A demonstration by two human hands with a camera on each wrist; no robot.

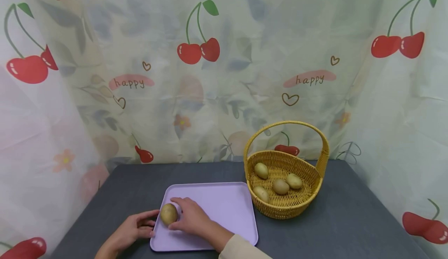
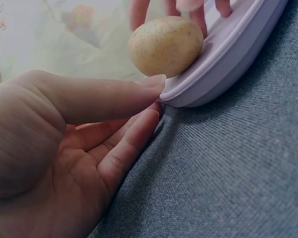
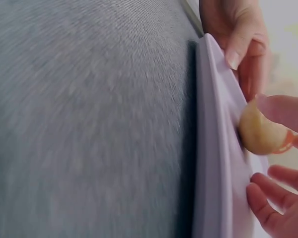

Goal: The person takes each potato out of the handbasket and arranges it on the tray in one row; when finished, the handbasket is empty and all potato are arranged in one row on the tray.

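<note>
A brown potato (image 1: 168, 214) sits at the left end of a lilac tray (image 1: 224, 212). My right hand (image 1: 192, 216) holds it from the right, thumb on the near side and index finger on the far side. In the right wrist view, the thumb overlaps the potato (image 3: 260, 130) while other fingers of the right hand (image 3: 283, 198) stay bent over the tray. The left hand (image 1: 129, 230) pinches the tray's left edge. Seen from the left wrist, that hand's thumb (image 2: 109, 96) lies at the rim with fingers beneath it.
A yellow wicker basket (image 1: 280, 212) with a tall arched handle stands right of the tray, nearly against its far right corner. Several potatoes lie inside, one of them browner (image 1: 280, 186). A dark grey cloth (image 1: 332, 220) covers the table, and a printed curtain (image 1: 224, 95) hangs behind.
</note>
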